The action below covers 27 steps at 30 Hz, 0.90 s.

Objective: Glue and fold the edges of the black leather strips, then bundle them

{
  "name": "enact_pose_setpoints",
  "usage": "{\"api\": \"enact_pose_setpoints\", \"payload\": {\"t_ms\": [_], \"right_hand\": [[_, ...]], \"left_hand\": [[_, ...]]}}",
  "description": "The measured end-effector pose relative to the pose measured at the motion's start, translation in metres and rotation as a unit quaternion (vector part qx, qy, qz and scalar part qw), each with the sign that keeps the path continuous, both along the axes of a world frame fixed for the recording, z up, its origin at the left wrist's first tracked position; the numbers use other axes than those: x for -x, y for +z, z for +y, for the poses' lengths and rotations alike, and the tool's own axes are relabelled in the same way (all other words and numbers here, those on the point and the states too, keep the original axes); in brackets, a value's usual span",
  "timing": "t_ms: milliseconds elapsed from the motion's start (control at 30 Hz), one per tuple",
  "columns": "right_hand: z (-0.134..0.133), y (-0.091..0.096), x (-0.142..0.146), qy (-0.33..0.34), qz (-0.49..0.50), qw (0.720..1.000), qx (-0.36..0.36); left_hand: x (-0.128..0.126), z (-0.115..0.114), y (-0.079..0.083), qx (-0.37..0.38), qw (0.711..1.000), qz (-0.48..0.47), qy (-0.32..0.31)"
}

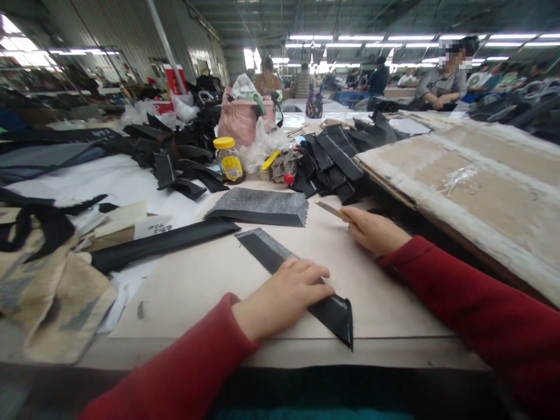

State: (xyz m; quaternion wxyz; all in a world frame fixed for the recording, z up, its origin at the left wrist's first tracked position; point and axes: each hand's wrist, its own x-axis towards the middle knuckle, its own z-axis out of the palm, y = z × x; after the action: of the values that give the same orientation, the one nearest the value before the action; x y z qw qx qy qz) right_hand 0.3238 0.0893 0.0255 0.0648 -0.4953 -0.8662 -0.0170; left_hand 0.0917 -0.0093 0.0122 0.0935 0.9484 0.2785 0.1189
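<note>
A black fabric strip [262, 252] with a grey fuzzy upper end lies diagonally on the pale board [188, 291]. My left hand [289, 294] rests across its middle, fingers spread and partly bent, covering part of it. The strip's near end is folded and raised slightly at the edge. Above the board, my right hand [371, 230] is closed around a thin flat stick [333, 211], which points left; its exact kind is unclear. Beyond the left hand sits a fanned stack of grey-and-black pieces [260, 205]. A long black folded strip [166, 242] lies left of it.
A yellow-lidded jar [229, 160], a pink bag [238, 119] and piles of black pieces [332, 154] stand at the back. A large cardboard-like panel [472, 163] borders the right side. Tan cloth [65, 291] lies left. Another person [441, 81] is farther back.
</note>
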Motion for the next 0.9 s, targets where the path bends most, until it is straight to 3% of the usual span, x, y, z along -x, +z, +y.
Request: {"api": "enact_pose_setpoints", "payload": {"t_ms": [133,200,333,633,900], "right_hand": [[-0.047,0.009,0.000,0.091,0.118,0.987,0.060],[-0.071,0.013,-0.004,0.121,0.110,0.981,0.109],[-0.100,0.018,-0.013,0.111,0.034,0.970,0.215],[-0.104,0.017,-0.004,0.140,-0.009,0.958,0.252],[-0.114,0.013,0.009,0.120,0.050,0.974,0.187]], "left_hand": [[0.004,-0.026,-0.008,0.016,0.997,0.008,0.072],[0.005,-0.035,-0.011,0.029,0.996,0.004,0.085],[0.006,-0.044,-0.012,0.037,0.995,-0.024,0.087],[0.007,-0.046,-0.011,0.048,0.993,-0.032,0.102],[0.008,-0.046,-0.007,0.059,0.994,-0.009,0.094]]}}
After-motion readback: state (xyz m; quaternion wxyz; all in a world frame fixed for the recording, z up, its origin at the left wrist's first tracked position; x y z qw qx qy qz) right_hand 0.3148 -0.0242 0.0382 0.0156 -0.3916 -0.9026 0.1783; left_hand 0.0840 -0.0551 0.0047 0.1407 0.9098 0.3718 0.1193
